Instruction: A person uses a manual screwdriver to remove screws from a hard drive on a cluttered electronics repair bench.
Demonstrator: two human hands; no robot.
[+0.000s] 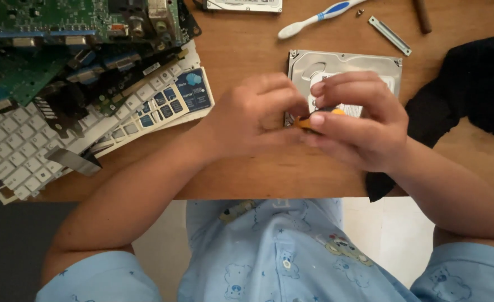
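hands, left hand (252, 114) and right hand (353, 120), pinch small orange tool (303, 122), its axis hidden

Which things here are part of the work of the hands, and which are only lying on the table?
In use:
- left hand and right hand, together gripping a small orange tool
- silver hard drive under the hands

Lying about:
- toothbrush
- metal strip
- black cloth
- white keyboard
- pile of circuit boards
- second drive at the top edge
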